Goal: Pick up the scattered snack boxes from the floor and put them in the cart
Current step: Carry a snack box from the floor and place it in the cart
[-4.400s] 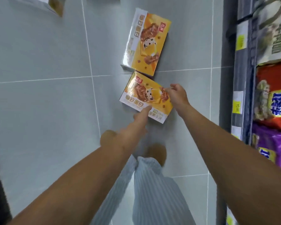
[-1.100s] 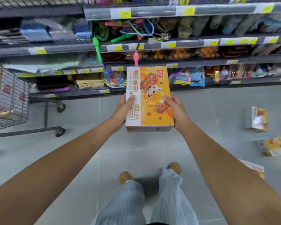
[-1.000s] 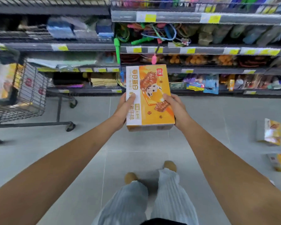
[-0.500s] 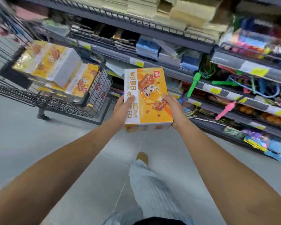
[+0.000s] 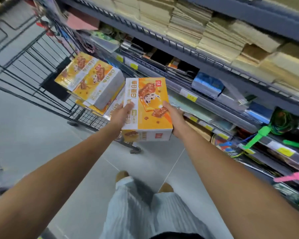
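i see my left hand [image 5: 122, 114] and right hand [image 5: 173, 116] gripping the long sides of the orange-and-white cardboard snack box [image 5: 148, 107], face up, long axis pointing away, beside the black wire cart [image 5: 41, 73].

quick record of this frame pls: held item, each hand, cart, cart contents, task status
held item: snack box, orange and white, printed face up
left hand: left hand grips the box's left edge
right hand: right hand grips its right edge
cart: wire cart, ahead and left of the held box
cart contents: stacked boxes, same print
task status: held box not yet in the cart
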A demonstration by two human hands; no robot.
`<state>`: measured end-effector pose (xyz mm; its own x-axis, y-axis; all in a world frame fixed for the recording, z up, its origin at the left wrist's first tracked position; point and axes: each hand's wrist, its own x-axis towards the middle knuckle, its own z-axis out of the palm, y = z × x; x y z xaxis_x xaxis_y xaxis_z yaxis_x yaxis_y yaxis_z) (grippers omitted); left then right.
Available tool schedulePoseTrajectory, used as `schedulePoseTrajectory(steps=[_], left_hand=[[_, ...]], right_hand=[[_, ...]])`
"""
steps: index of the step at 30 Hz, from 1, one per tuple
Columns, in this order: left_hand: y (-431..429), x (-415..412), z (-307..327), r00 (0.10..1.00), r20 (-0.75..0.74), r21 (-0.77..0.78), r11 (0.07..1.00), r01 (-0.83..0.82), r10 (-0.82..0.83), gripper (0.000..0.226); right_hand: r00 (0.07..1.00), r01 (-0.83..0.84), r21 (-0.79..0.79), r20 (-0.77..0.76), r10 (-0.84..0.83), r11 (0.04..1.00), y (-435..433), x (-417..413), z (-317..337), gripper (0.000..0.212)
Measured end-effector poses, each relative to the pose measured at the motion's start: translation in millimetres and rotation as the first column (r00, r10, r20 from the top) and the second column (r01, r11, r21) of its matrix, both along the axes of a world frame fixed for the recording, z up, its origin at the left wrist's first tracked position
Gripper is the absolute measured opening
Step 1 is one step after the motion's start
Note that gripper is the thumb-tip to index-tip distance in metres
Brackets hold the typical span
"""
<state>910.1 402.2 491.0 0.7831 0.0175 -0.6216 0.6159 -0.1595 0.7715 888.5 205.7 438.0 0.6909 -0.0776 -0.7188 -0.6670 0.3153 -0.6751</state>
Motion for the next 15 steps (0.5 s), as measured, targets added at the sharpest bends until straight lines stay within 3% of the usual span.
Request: schedulePoseTrajectory(steps=[3, 5, 7, 9, 13, 15], left_hand=[[27.4, 36.9, -4.9, 0.999, -0.038, -0.010, 1.000, 0.020, -0.020, 0.023], [41.4, 59.5, -4.4, 0.996, -0.049, -0.019, 0.997, 0.071, -0.071, 0.018], [57.5, 85.6, -5.9, 0.994, -0.062, -0.011, 0.996, 0.086, -0.087, 0.015], [74.4, 111.2, -9.9, 0.990, -0.088, 0.009, 0.994, 0.109, -0.108, 0.030], [101.8, 155.9, -27.2, 0.969, -0.129, 0.092, 0.970, 0.225, -0.212, 0.042], [108.6, 168.5, -29.2, 0.944, -0.144, 0.120, 0.941, 0.316, -0.298, 0.058]], right_hand=[[1.000, -0.011, -0.022, 0.006, 0.012, 1.000, 37.8, 22.1, 34.8, 0.045], [1.000, 0.009, 0.006, -0.012, -0.009, 1.000, 55.2, 37.0, 36.4, 0.029], [0.998, 0.052, 0.015, -0.032, -0.052, 0.999, 75.9, 56.1, 34.1, 0.027], [0.993, 0.115, 0.012, -0.039, -0.115, 0.993, 95.6, 73.0, 26.8, 0.028], [0.977, 0.194, -0.016, -0.090, -0.195, 0.981, 129.4, 101.8, 5.5, 0.045], [0.968, 0.225, -0.044, -0.107, -0.228, 0.973, 136.2, 112.1, -42.5, 0.056]])
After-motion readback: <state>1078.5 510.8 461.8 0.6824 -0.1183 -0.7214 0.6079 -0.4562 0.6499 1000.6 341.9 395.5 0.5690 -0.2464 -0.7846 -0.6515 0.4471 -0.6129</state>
